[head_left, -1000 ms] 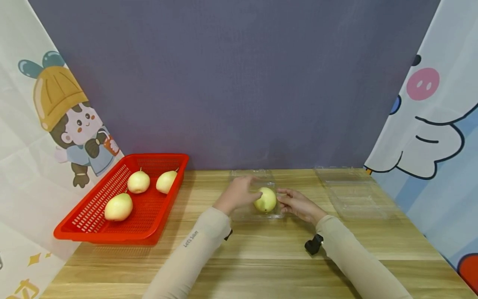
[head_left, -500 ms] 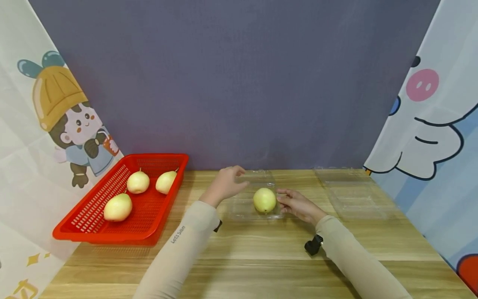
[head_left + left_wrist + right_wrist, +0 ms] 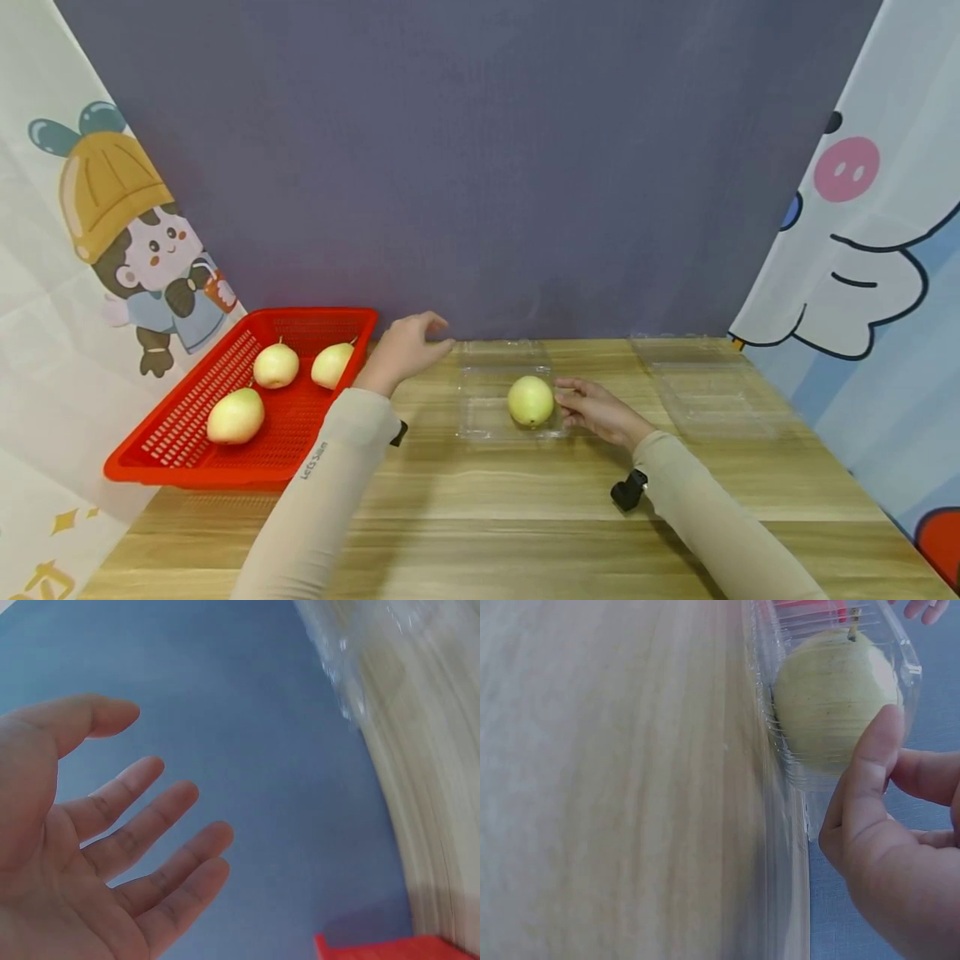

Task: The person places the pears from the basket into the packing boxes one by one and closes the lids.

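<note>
A pale yellow-green pear (image 3: 531, 401) sits in the right part of a clear plastic clamshell box (image 3: 483, 419), whose lid is folded back. At the box's right end my right hand (image 3: 600, 412) pinches the rim between thumb and fingers. In the right wrist view the fingertips lie close beside the pear (image 3: 832, 701), behind the ribbed plastic wall. My left hand (image 3: 408, 350) hovers by the right rim of a red basket (image 3: 311, 446), with nothing in it. The left wrist view shows its fingers loosely spread (image 3: 161, 810).
Three pears lie apart in the red basket: a near one (image 3: 236, 416), a back one (image 3: 276, 366) and one by the right wall (image 3: 332, 367). A second clear clamshell box (image 3: 716, 404) rests open at right. A grey-blue panel (image 3: 480, 167) closes the table's back.
My left hand has left the pear in the box and moved left, over to the basket's right edge. My right hand has stayed at the box's rim.
</note>
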`<state>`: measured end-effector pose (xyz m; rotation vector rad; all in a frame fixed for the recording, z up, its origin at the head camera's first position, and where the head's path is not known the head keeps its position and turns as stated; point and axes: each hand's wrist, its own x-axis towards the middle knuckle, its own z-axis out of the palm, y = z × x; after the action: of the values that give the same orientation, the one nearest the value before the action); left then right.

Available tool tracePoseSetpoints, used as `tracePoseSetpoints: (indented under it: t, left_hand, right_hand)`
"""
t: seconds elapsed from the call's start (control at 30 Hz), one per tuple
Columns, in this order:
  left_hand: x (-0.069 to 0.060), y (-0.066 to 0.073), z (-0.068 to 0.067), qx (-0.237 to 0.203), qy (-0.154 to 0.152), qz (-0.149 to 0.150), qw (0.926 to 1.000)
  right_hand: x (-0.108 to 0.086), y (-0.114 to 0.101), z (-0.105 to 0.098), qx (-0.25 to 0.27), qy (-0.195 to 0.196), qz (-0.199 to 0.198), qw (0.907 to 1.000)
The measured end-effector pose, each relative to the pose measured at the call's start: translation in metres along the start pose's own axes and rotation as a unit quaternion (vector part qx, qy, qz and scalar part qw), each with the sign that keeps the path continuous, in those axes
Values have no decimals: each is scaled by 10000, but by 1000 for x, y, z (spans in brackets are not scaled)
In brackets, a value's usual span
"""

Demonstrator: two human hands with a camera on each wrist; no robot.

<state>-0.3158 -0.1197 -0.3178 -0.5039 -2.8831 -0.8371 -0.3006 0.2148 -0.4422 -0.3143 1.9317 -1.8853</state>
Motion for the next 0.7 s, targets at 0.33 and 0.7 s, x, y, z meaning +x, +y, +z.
tracePoseSetpoints:
  t: [0.33, 0.7]
  left_hand:
    - [-9, -32, -36, -314, 120, -390, 9987]
    - [-15, -68, -63, 322, 174, -703, 9969]
  right_hand:
    - [1, 0, 1, 36, 34, -6, 10000]
    - [2, 1, 0, -34, 79, 1, 10000]
